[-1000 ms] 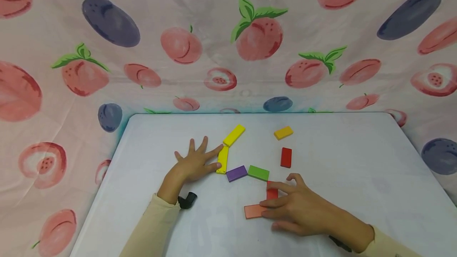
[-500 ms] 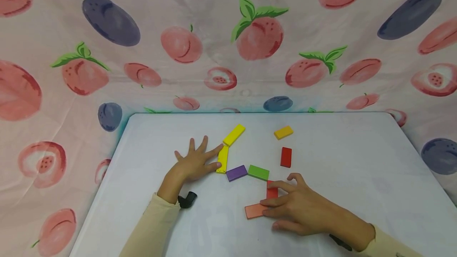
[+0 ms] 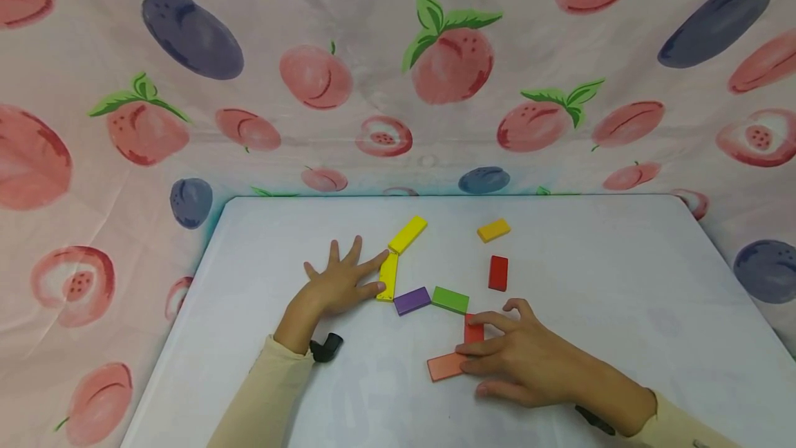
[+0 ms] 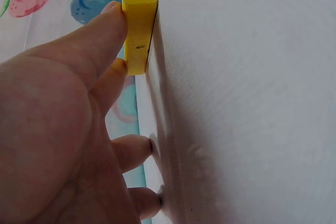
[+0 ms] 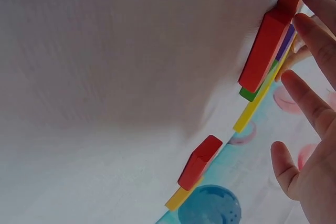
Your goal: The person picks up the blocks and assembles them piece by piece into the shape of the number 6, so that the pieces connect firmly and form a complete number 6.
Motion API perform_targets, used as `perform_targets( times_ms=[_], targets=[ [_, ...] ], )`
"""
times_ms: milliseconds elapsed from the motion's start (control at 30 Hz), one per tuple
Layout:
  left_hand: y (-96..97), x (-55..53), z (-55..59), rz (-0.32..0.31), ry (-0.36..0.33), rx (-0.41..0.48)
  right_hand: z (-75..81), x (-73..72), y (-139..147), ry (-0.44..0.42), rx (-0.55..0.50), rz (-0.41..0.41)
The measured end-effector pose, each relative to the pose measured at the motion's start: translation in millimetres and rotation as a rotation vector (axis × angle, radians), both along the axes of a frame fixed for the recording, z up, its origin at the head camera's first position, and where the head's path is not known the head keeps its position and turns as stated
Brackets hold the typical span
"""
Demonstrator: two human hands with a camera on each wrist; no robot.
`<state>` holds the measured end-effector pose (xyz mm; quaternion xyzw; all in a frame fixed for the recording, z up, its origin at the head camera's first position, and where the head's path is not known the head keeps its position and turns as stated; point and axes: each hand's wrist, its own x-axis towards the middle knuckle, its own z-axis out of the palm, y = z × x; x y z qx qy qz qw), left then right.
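My left hand (image 3: 336, 285) lies spread on the table, thumb and index finger touching the left side of a yellow block (image 3: 388, 275). The left wrist view shows them against that yellow block (image 4: 139, 19). A second yellow block (image 3: 408, 234) angles away from its far end. From its near end a purple block (image 3: 412, 301), a green block (image 3: 450, 300), a red block (image 3: 475, 332) and a salmon block (image 3: 444, 367) run on as a bent line. Fingertips of my right hand (image 3: 528, 358) rest on the red and salmon blocks, fingers extended, thumb apart from them.
A darker red block (image 3: 498, 273) and an orange-yellow block (image 3: 494, 230) lie apart at the back right of the white table (image 3: 622, 282). Behind the far edge hangs a fruit-printed cloth (image 3: 385, 75). A small black device (image 3: 326, 348) sits at my left wrist.
The salmon block has turned slightly and shifted a little right under my right fingers, which moved with it. My left hand has stayed in place.
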<state>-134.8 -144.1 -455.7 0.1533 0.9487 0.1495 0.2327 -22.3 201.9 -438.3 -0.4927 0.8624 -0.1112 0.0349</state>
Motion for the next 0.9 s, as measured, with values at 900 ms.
perform_targets(
  times_ms=[900],
  targets=[
    [0.9, 0.5, 1.5, 0.011, -0.012, 0.003, -2.5, 5.3, 1.8, 0.030, 0.013, -0.008]
  ],
)
